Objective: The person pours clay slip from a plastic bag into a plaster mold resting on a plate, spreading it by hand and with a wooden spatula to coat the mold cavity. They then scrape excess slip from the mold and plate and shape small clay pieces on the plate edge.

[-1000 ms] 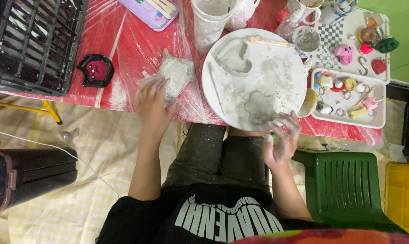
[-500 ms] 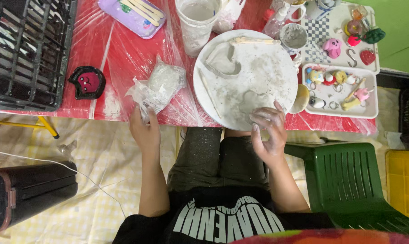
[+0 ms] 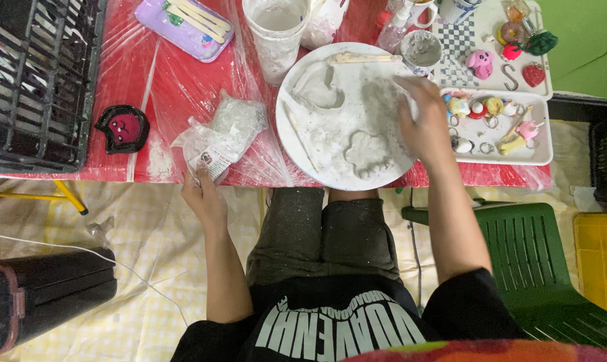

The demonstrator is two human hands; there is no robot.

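Progress, judged from the layout: the round white plate (image 3: pixel 296 141) under the right hand (image 3: pixel 420 124) carries two pale moulds already filled with grey-white paste, a heart-like one (image 3: pixel 317 87) up and to the left of that hand and a paw-like one (image 3: pixel 367 153) just below and left of it. Paste is smeared over much of the plate. A wooden stick (image 3: pixel 360 58) lies at the plate's far rim. Finished painted figures sit on the white tray (image 3: pixel 538 157) to the right of the right hand. The casts look unset and not yet unmoulded; that part appears left.

Right hand: palm down, fingers spread and nearly flat, resting on the plate's right part; it grips nothing that I can see. A small cup of grey paste (image 3: pixel 420 48) stands just beyond its fingertips.

Left hand (image 3: pixel 206 198): at the near edge of the desk (image 3: pixel 115 167), fingers pinched on the lower corner of a crumpled clear plastic bag (image 3: pixel 226 131), which lies just above the hand.
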